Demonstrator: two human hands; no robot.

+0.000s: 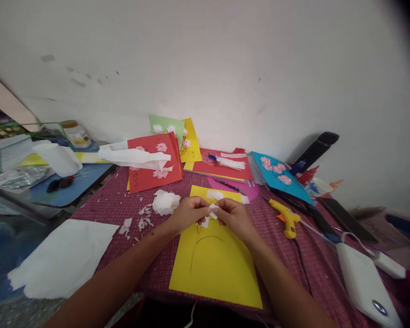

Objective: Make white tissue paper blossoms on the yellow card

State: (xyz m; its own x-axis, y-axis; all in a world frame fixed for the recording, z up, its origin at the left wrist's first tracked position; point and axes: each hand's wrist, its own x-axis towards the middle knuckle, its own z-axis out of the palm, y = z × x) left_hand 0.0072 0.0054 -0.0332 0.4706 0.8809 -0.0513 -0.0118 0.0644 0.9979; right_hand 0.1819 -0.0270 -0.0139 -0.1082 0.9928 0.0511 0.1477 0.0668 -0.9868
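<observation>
Both of my hands meet over the upper part of a yellow sheet (222,264). My left hand (190,213) and my right hand (233,217) pinch a small piece of white tissue paper (212,208) between thumbs and fingers. Dark curved pencil lines run across the yellow sheet below my hands. Another white scrap (215,195) lies at the sheet's top, just beyond my fingers. Left of my left hand sits a crumpled wad of white tissue (166,202), with torn bits (144,222) scattered beside it.
A yellow hot glue gun (286,218) lies at right, its cord trailing toward me. Near the right edge is a white power bank-like box (365,282). Red cards with pink flowers (153,159) and a blue one (282,175) stand behind. A large white sheet (64,257) lies left.
</observation>
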